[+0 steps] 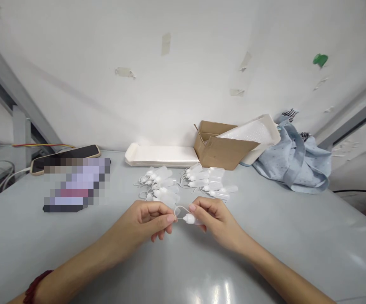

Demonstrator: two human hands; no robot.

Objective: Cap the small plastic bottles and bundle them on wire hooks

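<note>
In my right hand (210, 213), closed, is a small clear plastic dropper bottle with a white top (189, 218), held on its side and pointing left. A fine, needle-like tip runs from that top towards my left hand (157, 217). The left thumb and index finger are pinched at the end of a thin white cord (181, 207), which arches over to the right fingers. Whether a small cap sits in the left pinch is hidden. Just beyond my hands lie several similar bottles in two groups, a left pile (165, 185) and a right pile (206, 181), with white cords trailing leftward.
A white foam tray (164, 155) lies against the wall beside an open cardboard box (227, 152) holding bubble-wrap-like material. At the right is a light blue fabric bag (296, 164). On the left a phone (65, 159) with a cable lies behind a pixelated item (81, 183).
</note>
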